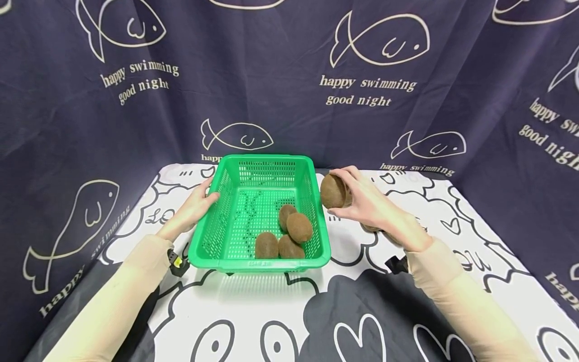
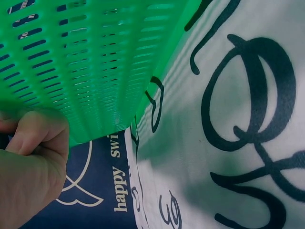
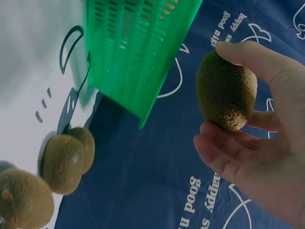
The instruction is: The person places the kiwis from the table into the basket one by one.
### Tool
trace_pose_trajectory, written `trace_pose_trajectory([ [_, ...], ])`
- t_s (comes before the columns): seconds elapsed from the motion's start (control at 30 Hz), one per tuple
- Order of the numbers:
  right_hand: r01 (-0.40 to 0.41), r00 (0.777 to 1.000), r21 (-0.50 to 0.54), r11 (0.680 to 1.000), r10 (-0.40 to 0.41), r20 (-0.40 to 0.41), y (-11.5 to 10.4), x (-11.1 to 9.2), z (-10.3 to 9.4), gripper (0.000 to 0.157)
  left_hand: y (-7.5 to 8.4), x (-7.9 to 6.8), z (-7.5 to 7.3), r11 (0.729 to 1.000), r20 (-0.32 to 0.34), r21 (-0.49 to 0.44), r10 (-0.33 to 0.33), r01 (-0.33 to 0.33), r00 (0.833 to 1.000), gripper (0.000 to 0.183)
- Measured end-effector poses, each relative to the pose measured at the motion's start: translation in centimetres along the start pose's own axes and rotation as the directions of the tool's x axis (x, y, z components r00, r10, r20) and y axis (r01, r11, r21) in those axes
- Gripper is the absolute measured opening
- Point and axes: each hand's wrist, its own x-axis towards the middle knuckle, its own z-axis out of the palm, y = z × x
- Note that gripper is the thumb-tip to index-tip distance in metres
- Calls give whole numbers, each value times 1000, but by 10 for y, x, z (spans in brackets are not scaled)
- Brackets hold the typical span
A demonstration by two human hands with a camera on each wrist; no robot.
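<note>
Dark blue cloth [image 1: 271,90] with pale fish drawings and printed words hangs at the far side and along both sides of the scene. From the near left comes a cream sleeve [image 1: 131,271], and beyond it the left hand [image 1: 196,203] grips the left rim of the green basket [image 1: 249,216]; its thumb lies on the rim, and the other fingers are curled at the outer side. The basket stands on a white and dark patterned tablecloth [image 1: 244,296], and its wall is full of small slots. Inside, toward the near right corner, four brown kiwis [image 1: 267,245] are gathered, and one of them lies partly over its neighbours. Just beside the far part of the right rim, but apart from it, one more kiwi [image 1: 333,192] is held in the air by the right hand [image 1: 368,201], which pinches it between the thumb and the fingers. Further right, partly hidden under the right forearm [image 1: 411,234], some loose kiwis [image 3: 63,163] rest on the tablecloth; the right wrist view shows three of them, close together.
</note>
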Motion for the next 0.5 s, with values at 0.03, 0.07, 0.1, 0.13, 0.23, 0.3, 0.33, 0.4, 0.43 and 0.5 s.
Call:
trace_pose_trajectory([
  [0.03,1,1000,6,1000,-1,5,-2,1,1,78,0,0,0,1000,1,0,3,-3,1000,66],
  [0.07,5,1000,12,1000,-5,7,-4,3,2,78,0,0,0,1000,-1,-1,7,-7,1000,66],
  [0.1,10,1000,20,1000,-10,10,-6,5,3,78,1,0,0,1000,-3,-4,9,-9,1000,66],
  [0.13,16,1000,26,1000,-16,11,-8,6,4,78,1,0,0,1000,-4,-2,10,-10,1000,66],
  [0.23,44,999,36,998,-45,12,-15,11,9,76,2,0,0,1000,-6,-6,11,-11,1000,66],
  [0.3,58,998,40,998,-58,20,-20,14,12,76,3,0,0,1000,-5,-5,7,-7,1000,66],
  [0.33,63,998,39,997,-64,24,-22,16,13,76,2,0,0,1000,-3,-3,6,-6,1000,66],
  [0.4,71,997,45,996,-73,38,-25,19,17,76,2,0,0,1000,0,-4,0,0,1000,66],
  [0.43,74,996,50,996,-76,45,-27,20,19,76,1,0,0,1000,1,-6,-6,6,1000,66],
  [0.5,79,995,62,995,-83,61,-30,23,24,76,1,0,0,1000,2,-7,-10,10,1000,65],
])
